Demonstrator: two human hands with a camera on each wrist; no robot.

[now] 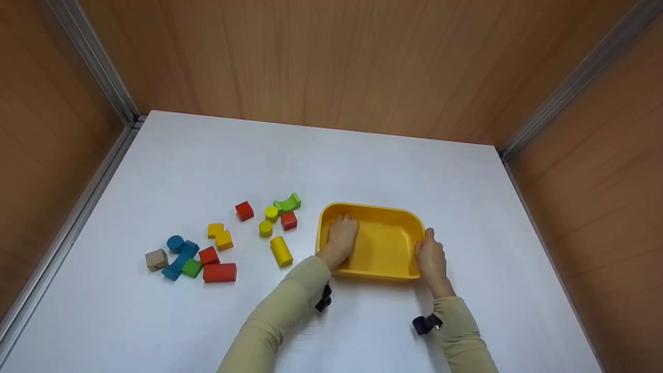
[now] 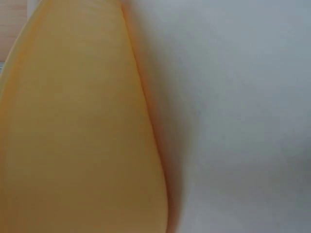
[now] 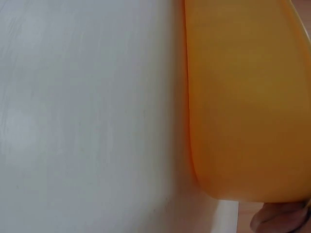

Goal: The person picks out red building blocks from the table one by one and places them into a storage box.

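Observation:
A yellow rectangular tray (image 1: pixel 388 248) sits on the white table, its bare floor visible to the right of my left hand. My left hand (image 1: pixel 342 235) is over the tray's left end, inside the rim, with the knuckles up and fingers bent downward. Its fingertips and anything under them are hidden. At the opposite end my right hand (image 1: pixel 431 259) grips the tray's right wall, thumb toward the inside. In the left wrist view the tray's outer wall (image 2: pixel 82 126) fills the left. The right wrist view has the tray wall (image 3: pixel 248 102) at right, with a bit of hand (image 3: pixel 278 218) below it.
Left of the tray lie loose blocks: a yellow cylinder (image 1: pixel 281 252), a green arch (image 1: pixel 288 203), red cubes (image 1: pixel 244 211), a red block (image 1: pixel 219 272), orange blocks (image 1: pixel 224 240), blue blocks (image 1: pixel 181 260) and a plain wooden cube (image 1: pixel 156 259). Wooden panels (image 1: pixel 321 62) border the table.

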